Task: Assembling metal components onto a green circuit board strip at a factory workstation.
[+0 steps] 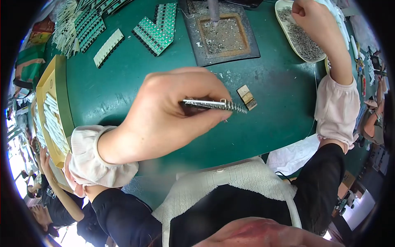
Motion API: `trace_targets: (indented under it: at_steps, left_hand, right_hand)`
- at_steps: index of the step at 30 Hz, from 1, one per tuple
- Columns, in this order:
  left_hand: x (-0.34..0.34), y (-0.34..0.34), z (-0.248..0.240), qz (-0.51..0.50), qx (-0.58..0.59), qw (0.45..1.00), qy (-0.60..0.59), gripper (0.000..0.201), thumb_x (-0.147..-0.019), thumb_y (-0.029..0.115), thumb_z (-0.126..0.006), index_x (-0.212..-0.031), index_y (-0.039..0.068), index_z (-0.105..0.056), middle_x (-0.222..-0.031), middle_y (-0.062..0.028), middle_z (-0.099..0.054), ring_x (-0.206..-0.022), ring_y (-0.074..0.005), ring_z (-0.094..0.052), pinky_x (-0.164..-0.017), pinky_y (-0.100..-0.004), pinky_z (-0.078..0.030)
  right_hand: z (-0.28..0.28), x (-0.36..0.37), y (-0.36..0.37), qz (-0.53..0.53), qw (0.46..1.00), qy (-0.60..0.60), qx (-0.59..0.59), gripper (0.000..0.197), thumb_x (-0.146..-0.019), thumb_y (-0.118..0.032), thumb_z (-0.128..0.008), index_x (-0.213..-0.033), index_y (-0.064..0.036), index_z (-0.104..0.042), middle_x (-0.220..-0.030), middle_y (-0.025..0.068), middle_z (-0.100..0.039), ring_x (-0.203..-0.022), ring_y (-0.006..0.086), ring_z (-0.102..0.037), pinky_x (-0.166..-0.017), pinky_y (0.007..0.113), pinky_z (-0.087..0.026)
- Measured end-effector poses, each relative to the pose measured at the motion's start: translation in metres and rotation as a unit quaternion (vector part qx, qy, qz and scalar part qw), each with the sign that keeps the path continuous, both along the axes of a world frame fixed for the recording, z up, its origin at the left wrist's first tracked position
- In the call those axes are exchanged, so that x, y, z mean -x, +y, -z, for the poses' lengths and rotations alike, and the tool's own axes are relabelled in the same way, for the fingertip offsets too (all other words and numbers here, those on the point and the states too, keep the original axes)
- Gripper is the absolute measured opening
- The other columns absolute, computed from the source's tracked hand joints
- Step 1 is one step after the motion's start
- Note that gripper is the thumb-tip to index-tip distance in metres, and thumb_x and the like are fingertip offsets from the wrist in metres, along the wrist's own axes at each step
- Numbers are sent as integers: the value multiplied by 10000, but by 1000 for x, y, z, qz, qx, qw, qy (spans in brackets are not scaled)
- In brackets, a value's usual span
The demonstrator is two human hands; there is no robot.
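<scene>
1. A free lane is left over the green tabletop point(279, 103) between the left hand point(164, 107) and the cream oval tray point(284, 5).
2. It is interrupted by a small brown-and-beige rectangular block point(247, 97).
3. Forward passage is obstructed by the square black slab point(196, 45) with upright grey post point(213, 11).
4. Leftward passage is barred by a long yellow box point(61, 84).

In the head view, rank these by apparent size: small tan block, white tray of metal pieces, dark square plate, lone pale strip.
1. dark square plate
2. white tray, partly covered
3. lone pale strip
4. small tan block
</scene>
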State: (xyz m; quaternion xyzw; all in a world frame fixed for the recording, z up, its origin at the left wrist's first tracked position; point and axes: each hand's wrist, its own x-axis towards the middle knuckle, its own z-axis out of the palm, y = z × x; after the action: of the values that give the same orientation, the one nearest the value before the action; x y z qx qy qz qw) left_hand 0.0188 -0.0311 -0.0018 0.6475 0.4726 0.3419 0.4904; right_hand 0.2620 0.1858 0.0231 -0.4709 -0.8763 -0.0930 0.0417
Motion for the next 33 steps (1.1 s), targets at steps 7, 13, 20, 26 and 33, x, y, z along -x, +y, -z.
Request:
trace_targets:
  at_steps: [7,13,20,26,33]
  left_hand:
    - [7,1,4,-1,-316,942,115,283,-757,4,-787,-1022,-60,-711,-1057,-208,-728,-913,-291,-722,-780,-344,-585]
    - [3,4,12,6,-462,866,189,337,-737,50,-747,-1036,-95,-688,-1085,-257,-695,-933,-364,-718,-762,-384,-605]
    - [0,4,15,8,-473,864,173,339,-724,29,-726,-1031,-105,-675,-1104,-259,-690,-958,-379,-719,-782,-400,-612]
    - [-1,1,13,13,-461,872,165,341,-727,20,-733,-1039,-105,-671,-1126,-261,-693,-971,-382,-721,-794,-406,-615]
    - [0,1,16,-20,-404,901,154,285,-787,4,-784,-1048,-70,-697,-1052,-200,-732,-927,-277,-733,-766,-337,-599]
  right_hand:
    - [1,17,-44,-203,830,296,428,45,-926,-15,-694,-948,-17,-654,-880,-15,-567,-741,40,-487,-654,188,-389]
    - [-3,28,-73,-243,725,287,577,123,-822,15,-781,-903,-20,-696,-937,10,-571,-788,66,-514,-670,213,-395]
    - [3,26,-70,-247,711,284,594,123,-824,-24,-807,-891,-28,-703,-935,5,-564,-778,67,-514,-661,214,-395]
    - [6,24,-66,-290,710,273,581,136,-822,-20,-812,-897,-33,-700,-949,12,-578,-803,60,-537,-663,203,-409]
    - [-10,26,-61,-48,713,326,619,136,-863,18,-749,-977,-37,-697,-939,9,-674,-740,39,-599,-567,162,-430]
